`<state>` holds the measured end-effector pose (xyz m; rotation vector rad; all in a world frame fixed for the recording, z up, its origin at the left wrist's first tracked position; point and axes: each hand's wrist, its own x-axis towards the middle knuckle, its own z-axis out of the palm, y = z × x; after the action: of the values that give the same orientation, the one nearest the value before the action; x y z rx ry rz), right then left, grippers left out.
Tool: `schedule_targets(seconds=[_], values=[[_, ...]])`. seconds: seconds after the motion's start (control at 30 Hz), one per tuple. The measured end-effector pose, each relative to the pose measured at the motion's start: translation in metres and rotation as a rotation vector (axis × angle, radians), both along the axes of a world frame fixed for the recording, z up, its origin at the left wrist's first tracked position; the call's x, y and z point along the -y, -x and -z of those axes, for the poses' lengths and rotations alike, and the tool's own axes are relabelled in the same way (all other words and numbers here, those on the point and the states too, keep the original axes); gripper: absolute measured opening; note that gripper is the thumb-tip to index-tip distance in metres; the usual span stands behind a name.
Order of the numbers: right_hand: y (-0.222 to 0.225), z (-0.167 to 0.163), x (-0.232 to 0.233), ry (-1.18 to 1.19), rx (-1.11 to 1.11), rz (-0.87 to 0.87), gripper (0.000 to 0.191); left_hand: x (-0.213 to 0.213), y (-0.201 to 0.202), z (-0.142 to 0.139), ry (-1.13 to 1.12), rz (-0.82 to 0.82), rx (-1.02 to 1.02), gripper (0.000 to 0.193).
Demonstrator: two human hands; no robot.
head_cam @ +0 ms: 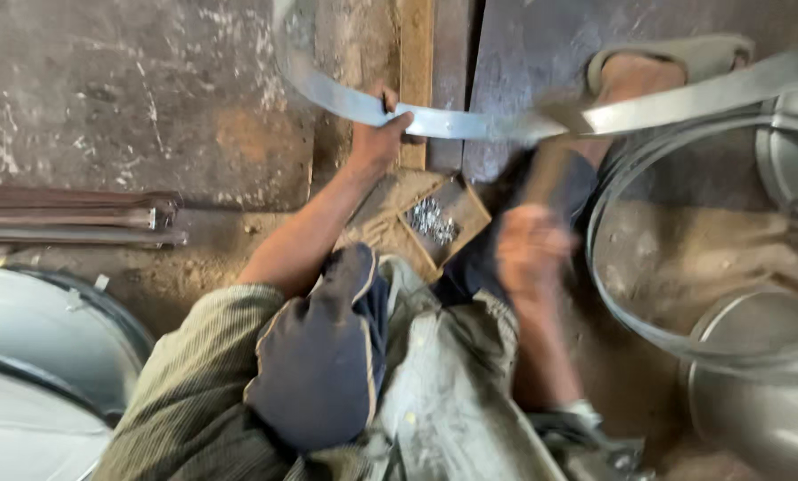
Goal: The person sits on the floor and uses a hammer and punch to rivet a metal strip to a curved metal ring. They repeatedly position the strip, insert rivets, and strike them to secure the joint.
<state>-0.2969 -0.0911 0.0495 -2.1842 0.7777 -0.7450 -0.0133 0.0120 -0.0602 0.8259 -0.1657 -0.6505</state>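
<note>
Hands at work over a concrete floor point(105, 98). Left hand point(379, 134) reaches out at 12 o'clock, arm straight, fingers curled shut over the near edge of a strip point(470, 123), thumb on top. Strip is thin flat grey metal, curved, running from 11 o'clock down through the grip and off toward 2 o'clock. Right hand point(528, 254) sits at centre-right, blurred, fist closed round the handle of a hammer point(555, 142); the head is at the strip, just right of the left hand, but contact can't be told through the blur.

Foot point(635, 76) in a sandal at 1 o'clock, just behind the strip. Small wooden box point(470, 214) between the hands, tilted, shiny rivets point(432, 218) inside. Knee in dark cloth fills 6 o'clock.

Room: open floor at 10 o'clock, rough and scratched. Rusty flat bars point(69, 214) lie at 9 o'clock, well apart from the hands. Round metal tub point(33, 356) at 8 o'clock, smooth, pale. Large metal hoop point(613, 294) at 3 o'clock stands close to the right hand, dirt inside it; another rounded steel vessel point(755, 401) crowds 4 o'clock. Right side is tight, left is freer.
</note>
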Motion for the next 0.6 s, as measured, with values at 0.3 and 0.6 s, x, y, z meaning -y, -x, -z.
schedule_targets(seconds=[0.3,0.6], values=[[-0.038,-0.127,-0.033,0.231,0.808,-0.111,0.041,-0.002,0.002,0.004,-0.017,-0.001,0.033,0.036],[0.016,-0.033,0.012,-0.038,0.145,0.016,0.044,-0.001,-0.002,-0.006,-0.063,0.041,0.056,0.037]])
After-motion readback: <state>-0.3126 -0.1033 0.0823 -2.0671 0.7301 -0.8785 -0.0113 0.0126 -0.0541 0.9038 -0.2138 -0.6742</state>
